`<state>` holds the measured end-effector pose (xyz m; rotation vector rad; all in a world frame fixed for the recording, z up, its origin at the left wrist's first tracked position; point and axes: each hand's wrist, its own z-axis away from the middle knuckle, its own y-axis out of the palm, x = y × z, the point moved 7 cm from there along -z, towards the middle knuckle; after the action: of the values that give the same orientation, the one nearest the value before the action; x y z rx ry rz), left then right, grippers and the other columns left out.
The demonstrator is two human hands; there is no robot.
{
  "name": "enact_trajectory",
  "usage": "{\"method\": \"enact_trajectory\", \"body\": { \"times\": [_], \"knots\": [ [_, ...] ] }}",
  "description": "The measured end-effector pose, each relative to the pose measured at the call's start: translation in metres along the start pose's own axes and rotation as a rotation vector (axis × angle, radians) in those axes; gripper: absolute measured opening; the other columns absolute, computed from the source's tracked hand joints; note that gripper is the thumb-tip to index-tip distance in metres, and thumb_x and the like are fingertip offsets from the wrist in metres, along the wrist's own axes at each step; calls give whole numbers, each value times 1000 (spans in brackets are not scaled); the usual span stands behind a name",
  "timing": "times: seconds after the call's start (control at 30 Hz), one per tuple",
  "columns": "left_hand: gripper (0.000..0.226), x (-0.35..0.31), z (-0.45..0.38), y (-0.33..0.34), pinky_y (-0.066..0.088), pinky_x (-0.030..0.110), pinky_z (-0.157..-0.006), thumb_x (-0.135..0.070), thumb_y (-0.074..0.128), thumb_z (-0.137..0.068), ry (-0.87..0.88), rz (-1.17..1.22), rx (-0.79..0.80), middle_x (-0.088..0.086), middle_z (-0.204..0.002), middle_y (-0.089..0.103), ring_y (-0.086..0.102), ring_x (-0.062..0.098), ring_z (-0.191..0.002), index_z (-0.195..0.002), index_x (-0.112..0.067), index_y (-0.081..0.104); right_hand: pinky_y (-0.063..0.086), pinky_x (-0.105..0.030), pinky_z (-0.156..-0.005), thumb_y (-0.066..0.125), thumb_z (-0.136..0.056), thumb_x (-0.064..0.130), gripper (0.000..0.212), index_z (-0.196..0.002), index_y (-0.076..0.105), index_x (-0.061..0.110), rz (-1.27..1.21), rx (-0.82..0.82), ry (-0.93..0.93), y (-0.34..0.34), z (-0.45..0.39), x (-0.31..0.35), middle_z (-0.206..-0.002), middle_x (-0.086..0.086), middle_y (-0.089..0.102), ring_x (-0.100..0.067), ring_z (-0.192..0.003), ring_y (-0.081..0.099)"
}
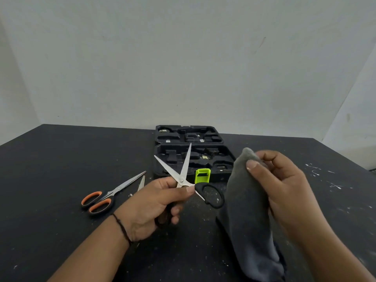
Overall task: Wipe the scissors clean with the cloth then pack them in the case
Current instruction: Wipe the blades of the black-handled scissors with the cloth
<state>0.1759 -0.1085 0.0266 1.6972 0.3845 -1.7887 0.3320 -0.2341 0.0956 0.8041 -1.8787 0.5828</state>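
Above black counter (61, 159): L hand (150, 202) fingers pinch black-handled steel scissors (181, 176) at pivot, blades splayed, pointing 12. R hand (284, 184) grips grey cloth (248, 210) at 3, apart. Open black moulded case (191, 155) at 12.

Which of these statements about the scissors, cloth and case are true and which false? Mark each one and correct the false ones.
1. The left hand holds black-handled scissors with blades open. True.
2. The grey cloth lies flat on the table. False: the right hand holds it up.
3. The case is shut. False: it lies open.
4. Orange-handled scissors lie on the table. True.
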Motion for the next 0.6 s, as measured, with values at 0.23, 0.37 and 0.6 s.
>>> {"method": "enact_trajectory", "body": {
  "times": [0.23,0.37,0.6],
  "knots": [
    [22,-12,-5,-3,35,20,-36,-20,74,-76,-34,-308,51,2,-60,52,40,9,-39,-83,-2,63,39,-2,-78,58,-77,26,19,-93,62,37,588,232,-346,40,5,8,-92,24,64,8,-92,58],
    [18,0,-3,-12,34,20,-35,-12,63,-85,-48,-299,6,5,-57,49,38,10,-36,-68,-7,57,44,-9,-79,59,-80,30,18,-97,61,36,569,381,-250,61,15,-21,-93,23,63,5,-93,58],
    [18,8,1,-21,42,20,-42,-23,64,-73,-75,-98,-43,2,-55,53,47,8,-46,-73,-7,71,50,-22,-67,67,-80,35,14,-88,57,36,427,556,3,74,24,-42,-93,15,66,-10,-75,61]
  ]
}}
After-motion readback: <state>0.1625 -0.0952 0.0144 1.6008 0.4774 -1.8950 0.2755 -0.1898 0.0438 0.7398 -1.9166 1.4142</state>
